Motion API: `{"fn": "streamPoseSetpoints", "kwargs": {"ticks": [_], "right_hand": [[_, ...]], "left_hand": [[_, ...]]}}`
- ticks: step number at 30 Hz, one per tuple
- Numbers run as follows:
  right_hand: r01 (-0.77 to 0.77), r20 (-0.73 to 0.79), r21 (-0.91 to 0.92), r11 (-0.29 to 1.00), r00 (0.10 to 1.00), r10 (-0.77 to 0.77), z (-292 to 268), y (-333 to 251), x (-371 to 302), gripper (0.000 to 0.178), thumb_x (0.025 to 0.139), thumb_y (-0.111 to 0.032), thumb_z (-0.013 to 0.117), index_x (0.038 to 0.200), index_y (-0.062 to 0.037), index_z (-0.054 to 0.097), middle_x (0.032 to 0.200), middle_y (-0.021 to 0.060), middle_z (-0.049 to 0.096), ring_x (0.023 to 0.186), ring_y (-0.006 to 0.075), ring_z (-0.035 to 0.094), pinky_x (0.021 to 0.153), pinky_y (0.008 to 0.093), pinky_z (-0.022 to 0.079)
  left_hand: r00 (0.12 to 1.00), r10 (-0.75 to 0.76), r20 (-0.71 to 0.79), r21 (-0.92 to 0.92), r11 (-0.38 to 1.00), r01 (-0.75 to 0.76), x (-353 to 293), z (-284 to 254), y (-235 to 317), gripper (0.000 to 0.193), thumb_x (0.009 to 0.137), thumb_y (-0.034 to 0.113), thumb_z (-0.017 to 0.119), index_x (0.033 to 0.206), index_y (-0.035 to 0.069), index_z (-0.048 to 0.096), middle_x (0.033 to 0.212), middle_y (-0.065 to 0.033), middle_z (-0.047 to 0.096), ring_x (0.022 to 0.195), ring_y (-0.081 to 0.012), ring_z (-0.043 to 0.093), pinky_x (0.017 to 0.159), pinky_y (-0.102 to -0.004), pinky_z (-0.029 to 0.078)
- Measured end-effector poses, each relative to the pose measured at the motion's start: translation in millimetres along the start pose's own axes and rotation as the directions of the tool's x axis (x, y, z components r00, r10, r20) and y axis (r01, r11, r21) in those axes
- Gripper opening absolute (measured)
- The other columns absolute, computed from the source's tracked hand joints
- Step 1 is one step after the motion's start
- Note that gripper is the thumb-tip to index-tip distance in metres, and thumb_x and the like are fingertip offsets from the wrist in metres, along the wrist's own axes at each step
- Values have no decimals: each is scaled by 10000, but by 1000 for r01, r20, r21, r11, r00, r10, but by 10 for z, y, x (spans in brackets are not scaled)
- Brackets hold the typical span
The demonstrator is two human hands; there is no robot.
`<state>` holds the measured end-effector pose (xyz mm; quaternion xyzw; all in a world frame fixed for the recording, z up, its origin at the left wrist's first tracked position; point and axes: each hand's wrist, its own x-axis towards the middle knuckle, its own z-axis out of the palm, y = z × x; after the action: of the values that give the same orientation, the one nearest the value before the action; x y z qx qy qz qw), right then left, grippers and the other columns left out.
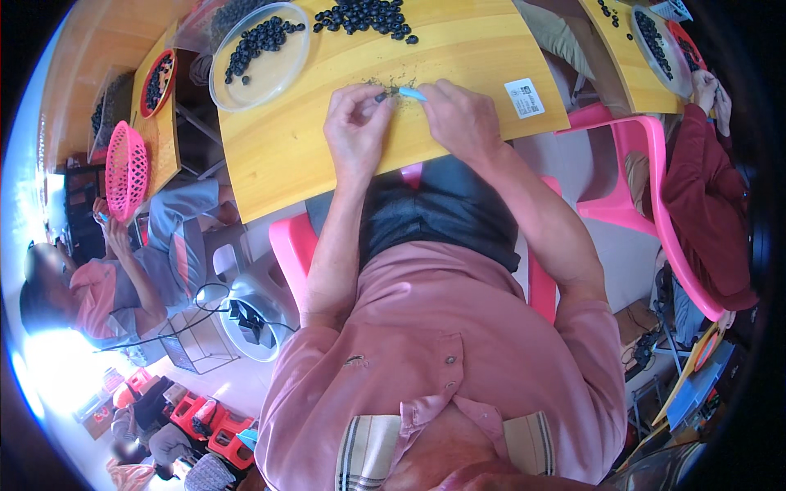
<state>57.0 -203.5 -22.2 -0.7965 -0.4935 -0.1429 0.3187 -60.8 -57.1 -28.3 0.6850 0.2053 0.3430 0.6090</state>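
My left hand (358, 131) is above the near part of the yellow table (278, 155), its thumb and fingers pinched on a small black round piece (381, 96). Beside it, my right hand (460, 114) grips a small light-blue tool (412, 93), whose end points left toward that piece. The tool's exact kind is too small to tell. Dark crumbs (397, 83) are scattered on the wood around the fingertips. Beyond my hands lies a loose pile of similar black pieces (364, 16). A clear round plastic tray (282, 69), at the far left, holds several more.
A printed white label (524, 98) is stuck on the table's right side. To the left, a seated person (106, 286) works near a pink basket (126, 170). Another person in dark red (708, 204) works at the right-hand table, beside a pink chair (643, 164).
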Motion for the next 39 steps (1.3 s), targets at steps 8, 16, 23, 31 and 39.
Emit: {"fn": "streamPoseSetpoints", "kwargs": {"ticks": [8,16,23,31,39], "right_hand": [[-22,36,-10,1000,999,22,-18,-17,-5,59,932,-128,670,918,-71,661,805,89,637,745,283,722,617,416,583],[41,-37,25,999,998,-40,-47,-28,-4,69,913,-120,699,951,-72,666,788,77,621,728,264,705,613,404,571],[128,-59,19,992,990,-127,-72,-75,-1,78,909,-126,699,961,-73,676,774,66,618,719,251,696,608,385,559],[121,-56,10,993,991,-121,-67,-77,-7,84,912,-127,697,968,-65,686,774,66,621,714,243,696,607,383,564],[104,-32,24,994,994,-103,-37,-49,-18,138,898,-107,739,1027,-60,718,789,81,615,707,272,685,599,392,546]], "left_hand": [[994,-111,-24,-22,994,111,15,-14,-41,195,898,-55,743,1086,-4,752,1053,-37,648,915,-104,650,833,-233,529],[997,62,-50,137,989,-55,12,27,-56,221,883,-51,744,1098,-2,743,1027,-49,648,880,-111,642,795,-241,530],[996,76,-46,151,986,-68,-13,66,13,248,857,-47,780,1096,-1,731,997,-61,660,856,-120,663,774,-249,553],[996,87,29,292,952,-92,-18,28,5,294,899,-58,753,1184,-13,695,1053,-57,681,951,-118,682,867,-254,563],[997,69,31,260,963,-74,-19,33,4,292,903,-64,750,1185,-10,693,1052,-50,679,955,-108,673,869,-249,559]]}}
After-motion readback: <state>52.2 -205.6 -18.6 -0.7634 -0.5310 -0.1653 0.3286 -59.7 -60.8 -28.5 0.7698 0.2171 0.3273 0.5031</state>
